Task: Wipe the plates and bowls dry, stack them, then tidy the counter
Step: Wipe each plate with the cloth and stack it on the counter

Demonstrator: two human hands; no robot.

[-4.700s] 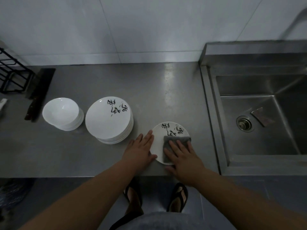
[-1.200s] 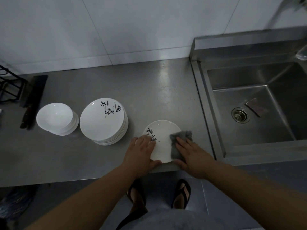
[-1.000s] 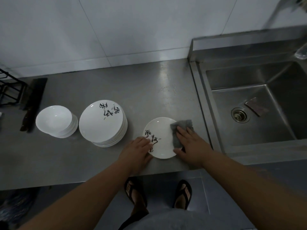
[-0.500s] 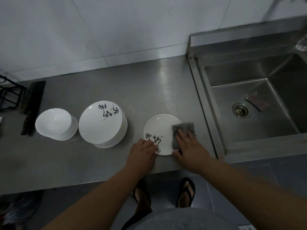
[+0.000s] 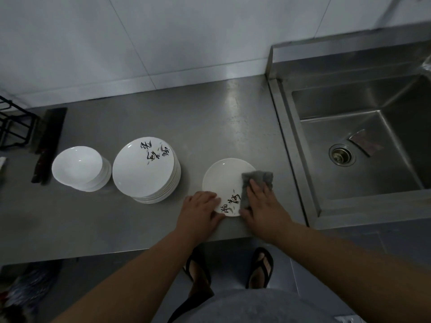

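Observation:
A small white plate (image 5: 222,180) with black brush lettering lies flat on the steel counter (image 5: 163,117) near its front edge. My left hand (image 5: 200,212) rests with straight fingers on the plate's near left rim. My right hand (image 5: 263,206) presses a grey cloth (image 5: 257,179) flat onto the plate's right side. Left of them stands a stack of larger lettered plates (image 5: 145,169). Further left is a stack of white bowls (image 5: 79,167).
A steel sink (image 5: 363,145) lies to the right, with a drain and a grey scrap inside. A black wire rack (image 5: 11,127) and a dark cleaver (image 5: 47,143) sit at the counter's far left. A tiled wall runs behind. My feet in sandals stand below.
The small plate has turned under my hands, so its lettering went from the far side round to the near edge. The cloth shifted from the plate's middle to its right side.

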